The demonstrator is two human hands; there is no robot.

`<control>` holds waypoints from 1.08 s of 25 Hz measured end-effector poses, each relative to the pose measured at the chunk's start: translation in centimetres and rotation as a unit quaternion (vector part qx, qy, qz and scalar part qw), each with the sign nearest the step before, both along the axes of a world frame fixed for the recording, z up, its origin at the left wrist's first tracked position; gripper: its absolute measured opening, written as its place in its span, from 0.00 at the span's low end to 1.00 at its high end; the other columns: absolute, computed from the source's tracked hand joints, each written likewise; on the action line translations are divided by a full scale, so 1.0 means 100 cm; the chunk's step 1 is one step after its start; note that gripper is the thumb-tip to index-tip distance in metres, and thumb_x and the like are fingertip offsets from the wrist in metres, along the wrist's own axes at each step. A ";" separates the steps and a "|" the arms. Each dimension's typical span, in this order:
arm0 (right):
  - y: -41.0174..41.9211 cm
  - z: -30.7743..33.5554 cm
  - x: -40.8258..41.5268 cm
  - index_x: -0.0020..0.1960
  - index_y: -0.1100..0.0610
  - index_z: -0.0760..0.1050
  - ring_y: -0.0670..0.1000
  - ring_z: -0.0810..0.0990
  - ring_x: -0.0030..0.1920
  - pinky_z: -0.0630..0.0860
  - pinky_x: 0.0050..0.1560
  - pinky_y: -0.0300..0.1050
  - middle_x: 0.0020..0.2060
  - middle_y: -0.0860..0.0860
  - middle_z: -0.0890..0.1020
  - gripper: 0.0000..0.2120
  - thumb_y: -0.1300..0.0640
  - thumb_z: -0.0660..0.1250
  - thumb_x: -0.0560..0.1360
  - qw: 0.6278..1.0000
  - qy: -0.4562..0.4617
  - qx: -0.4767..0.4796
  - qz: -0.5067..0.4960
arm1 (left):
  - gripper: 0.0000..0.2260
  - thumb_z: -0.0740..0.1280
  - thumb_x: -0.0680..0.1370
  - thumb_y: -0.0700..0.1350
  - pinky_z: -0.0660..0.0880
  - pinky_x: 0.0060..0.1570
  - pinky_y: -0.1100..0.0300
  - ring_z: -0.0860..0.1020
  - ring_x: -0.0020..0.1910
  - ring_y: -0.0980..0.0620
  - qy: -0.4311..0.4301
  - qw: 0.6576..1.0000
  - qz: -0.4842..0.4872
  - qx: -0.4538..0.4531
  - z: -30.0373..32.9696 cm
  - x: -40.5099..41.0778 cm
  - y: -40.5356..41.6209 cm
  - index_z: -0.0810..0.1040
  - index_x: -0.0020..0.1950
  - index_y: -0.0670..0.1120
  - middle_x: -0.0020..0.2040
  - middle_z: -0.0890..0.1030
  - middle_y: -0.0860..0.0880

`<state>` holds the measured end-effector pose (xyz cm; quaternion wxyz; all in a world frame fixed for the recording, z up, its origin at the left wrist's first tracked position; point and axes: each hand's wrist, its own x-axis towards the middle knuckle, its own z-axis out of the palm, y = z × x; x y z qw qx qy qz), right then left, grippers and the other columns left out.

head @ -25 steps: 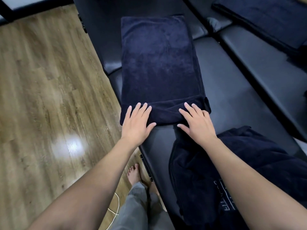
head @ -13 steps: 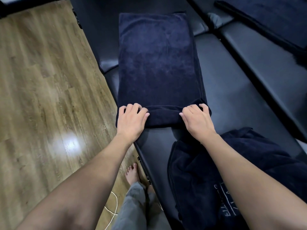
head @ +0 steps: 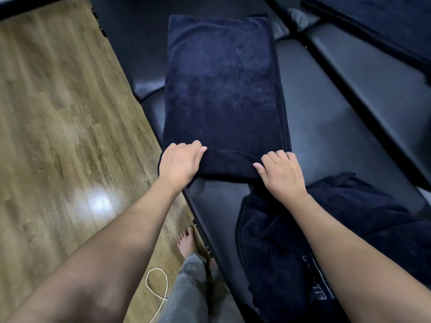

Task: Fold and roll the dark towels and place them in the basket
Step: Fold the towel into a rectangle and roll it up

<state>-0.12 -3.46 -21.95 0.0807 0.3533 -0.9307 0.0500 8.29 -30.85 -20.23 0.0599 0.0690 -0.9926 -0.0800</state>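
Note:
A folded dark navy towel point(head: 221, 89) lies lengthwise on the black padded bench point(head: 326, 127). Its near end is rolled into a short thick roll point(head: 229, 165). My left hand point(head: 179, 163) grips the roll's left end with curled fingers. The roll's right end is gripped by my right hand point(head: 281, 174), fingers curled over the top. A crumpled dark towel with white lettering point(head: 291, 248) lies on the bench under my right forearm. No basket is in view.
Another dark towel point(head: 382, 22) lies on a second black bench at the top right. Wooden floor point(head: 58, 136) runs along the left. My bare foot point(head: 186, 241), grey trouser leg and a white cord point(head: 158, 287) are beside the bench edge.
My fingers went from flat on the towel's near edge to curled over it, and the roll has grown thicker and moved slightly away from me.

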 end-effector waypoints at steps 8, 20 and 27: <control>-0.010 0.015 -0.004 0.56 0.55 0.68 0.56 0.71 0.32 0.70 0.50 0.51 0.33 0.48 0.78 0.15 0.44 0.51 0.85 0.979 -0.186 0.056 -0.056 | 0.15 0.56 0.84 0.55 0.70 0.45 0.49 0.77 0.40 0.44 0.018 0.999 0.003 -0.035 0.006 0.005 0.005 0.76 0.49 0.48 0.43 0.80 0.49; -0.012 -0.006 0.050 0.65 0.61 0.77 0.61 0.77 0.52 0.69 0.61 0.58 0.54 0.55 0.80 0.26 0.41 0.58 0.82 0.998 -0.004 0.028 -0.056 | 0.25 0.56 0.80 0.66 0.68 0.37 0.51 0.74 0.34 0.44 0.037 0.990 -0.057 -0.121 -0.010 0.009 0.013 0.76 0.38 0.47 0.34 0.74 0.48; -0.021 -0.003 0.035 0.39 0.57 0.75 0.58 0.73 0.40 0.67 0.51 0.54 0.34 0.52 0.76 0.25 0.42 0.54 0.83 0.996 0.000 0.013 -0.084 | 0.27 0.44 0.84 0.61 0.68 0.40 0.52 0.81 0.42 0.42 -0.122 0.992 -0.002 -0.035 0.015 -0.010 0.019 0.77 0.43 0.50 0.41 0.83 0.49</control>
